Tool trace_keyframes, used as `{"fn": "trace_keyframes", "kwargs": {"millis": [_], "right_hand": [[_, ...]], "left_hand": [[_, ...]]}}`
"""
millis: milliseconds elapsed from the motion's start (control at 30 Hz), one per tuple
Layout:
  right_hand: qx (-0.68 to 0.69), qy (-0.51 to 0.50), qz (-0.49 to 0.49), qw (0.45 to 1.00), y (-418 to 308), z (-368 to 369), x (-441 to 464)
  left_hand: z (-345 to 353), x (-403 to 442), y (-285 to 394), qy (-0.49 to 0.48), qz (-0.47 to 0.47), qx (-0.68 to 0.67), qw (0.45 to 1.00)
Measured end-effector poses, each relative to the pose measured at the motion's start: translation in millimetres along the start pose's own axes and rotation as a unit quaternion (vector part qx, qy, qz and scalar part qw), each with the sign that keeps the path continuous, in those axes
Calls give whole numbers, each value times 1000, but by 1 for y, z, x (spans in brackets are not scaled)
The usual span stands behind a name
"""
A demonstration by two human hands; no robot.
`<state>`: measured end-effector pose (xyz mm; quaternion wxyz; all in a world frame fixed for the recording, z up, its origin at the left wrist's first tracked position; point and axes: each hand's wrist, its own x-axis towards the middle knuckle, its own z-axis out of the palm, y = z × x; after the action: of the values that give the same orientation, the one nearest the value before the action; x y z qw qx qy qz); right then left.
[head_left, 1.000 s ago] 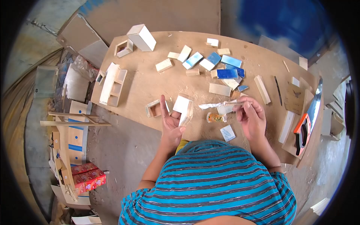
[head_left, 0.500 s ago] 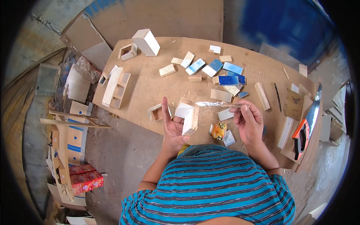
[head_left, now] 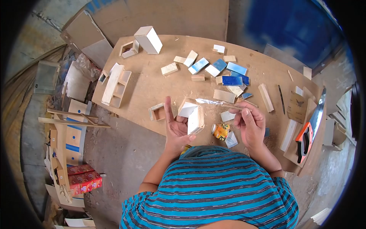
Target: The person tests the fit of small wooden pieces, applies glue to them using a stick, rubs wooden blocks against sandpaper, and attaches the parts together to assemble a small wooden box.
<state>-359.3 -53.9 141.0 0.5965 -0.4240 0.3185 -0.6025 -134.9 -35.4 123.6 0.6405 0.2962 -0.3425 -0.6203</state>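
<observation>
Probably light and stiff, the small wooden box [head_left: 194, 122] that the left grip [head_left: 176, 134] cradles at seven o'clock on the worktop [head_left: 152, 87] seems best held by its outer sides, while the right grip [head_left: 251, 124] narrowly pinches a smeared stick [head_left: 228, 104]

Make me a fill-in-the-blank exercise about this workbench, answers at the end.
The left hand holds a small wooden piece with faces coloured ____. The right hand grips a stick whose smeared end points toward the person's ____. The handle of the saw is black and ____. The pattern on the shirt is made of ____.
Missing words: white; left; orange; stripes.
</observation>
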Motion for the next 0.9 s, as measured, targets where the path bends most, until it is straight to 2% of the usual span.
{"fn": "trace_keyframes", "kwargs": {"millis": [233,367,633,900], "right_hand": [[51,-9,0,999,3,-1,2],[59,-19,-12,998,4,0,3],[-30,-42,-30,998,5,0,3],[-73,-71,-59,993,7,-13,-4]], "left_hand": [[-1,-3,6,-5,-94,-25,995],[-1,-3,5,-14,-103,-41,994],[-1,-2,5,-39,-131,-75,988],[-4,0,4,-40,-111,-109,987]]}}
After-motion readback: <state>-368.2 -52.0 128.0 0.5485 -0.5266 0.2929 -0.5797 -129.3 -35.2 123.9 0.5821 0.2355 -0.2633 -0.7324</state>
